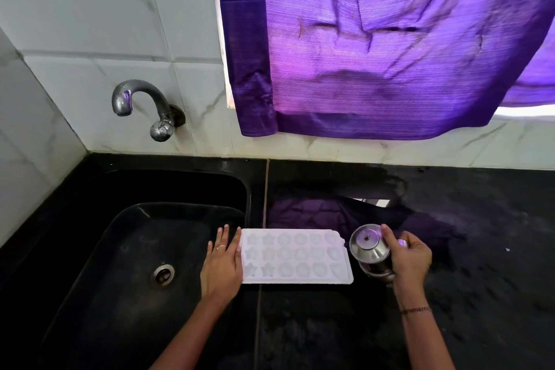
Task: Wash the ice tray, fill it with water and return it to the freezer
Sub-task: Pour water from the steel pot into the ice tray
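Note:
A white ice tray with star, round and heart moulds lies flat on the black counter, just right of the sink. My left hand lies beside the tray's left end with straight fingers, touching its edge. My right hand grips a small steel jug with a lid, standing right next to the tray's right end. Whether the moulds hold water is unclear.
A black sink with a metal drain fills the lower left. A steel tap juts from the tiled wall above it. A purple curtain hangs over the counter's back edge. The counter looks wet behind the tray.

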